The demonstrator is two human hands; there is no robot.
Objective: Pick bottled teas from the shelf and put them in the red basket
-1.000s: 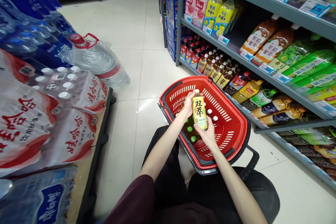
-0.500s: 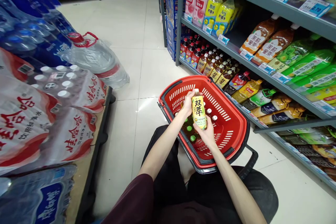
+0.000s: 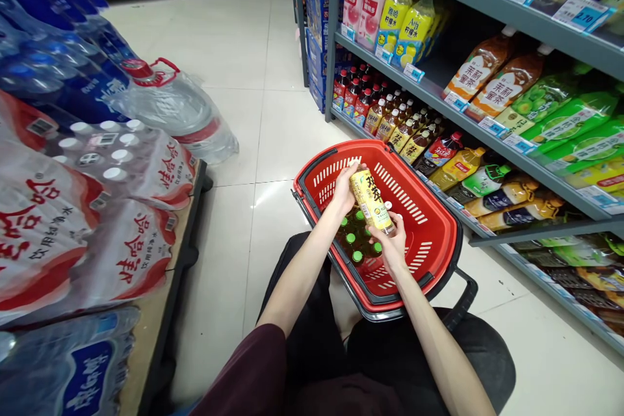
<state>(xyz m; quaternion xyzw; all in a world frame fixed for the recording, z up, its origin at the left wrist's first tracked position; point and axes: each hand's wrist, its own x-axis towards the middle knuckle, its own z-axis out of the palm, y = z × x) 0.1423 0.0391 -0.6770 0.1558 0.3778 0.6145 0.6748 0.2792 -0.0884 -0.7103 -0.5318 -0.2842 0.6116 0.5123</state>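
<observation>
Between my two hands is a drink bottle [image 3: 372,200] with a yellow label and dark lettering, tilted with its base toward the lower right. My left hand [image 3: 345,187] is closed around its top end, hiding the cap. At the base, my right hand [image 3: 391,240] grips it with thumb and fingers. Both hands are over a red shopping basket [image 3: 433,234] in front of my knees. Inside the basket, below the bottle, stand several green-capped bottles [image 3: 357,255], partly hidden by my hands and the held bottle.
A shelf rack [image 3: 468,114] of drinks runs along the right, with small bottles [image 3: 390,123] on its low level. Wrapped water packs [image 3: 146,240] are stacked on a pallet at left. Beyond them a large water jug [image 3: 180,110] lies on the tiled floor [image 3: 234,221].
The bottle has gone from nearly upright to tilted, its base swung to the right and its label turned. My right hand has shifted slightly right with the base; more green caps show below.
</observation>
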